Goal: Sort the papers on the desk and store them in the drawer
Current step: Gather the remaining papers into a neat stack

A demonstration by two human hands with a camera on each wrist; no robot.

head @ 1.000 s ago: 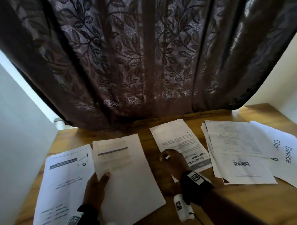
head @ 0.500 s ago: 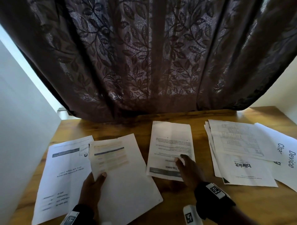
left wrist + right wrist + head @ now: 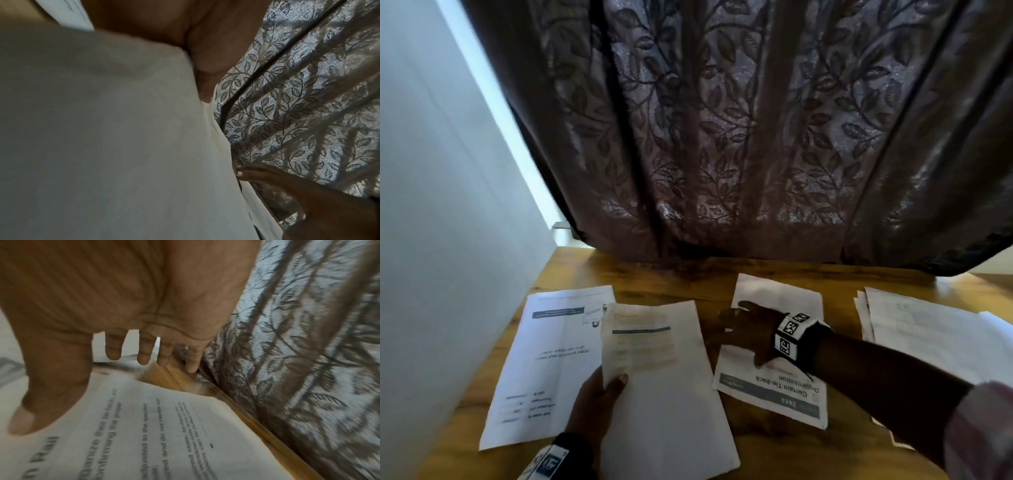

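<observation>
My left hand point(image 3: 610, 389) pinches the near left corner of a white sheet with a dark bar and faded print point(image 3: 664, 377), thumb on top; this sheet point(image 3: 102, 129) fills the left wrist view. My right hand point(image 3: 738, 330) lies across the "Curtain Tie-back" sheet point(image 3: 774, 390) with fingers point(image 3: 144, 353) straight and spread, reaching left. Its thumb point(image 3: 26, 410) sits just above that printed sheet point(image 3: 164, 434). Another printed sheet point(image 3: 544, 370) lies flat at the left, partly under the held one. A stack of papers point(image 3: 928, 329) lies at the right. No drawer is in view.
The papers lie on a wooden desk point(image 3: 774, 442). A dark leaf-patterned curtain point(image 3: 722, 137) hangs down to the desk's far edge. A white wall point(image 3: 448, 240) borders the desk's left side.
My right hand has turned the tie-back sheet straighter, then slid farther along it and leftward with fingers spread. My left hand keeps its hold on the same sheet.
</observation>
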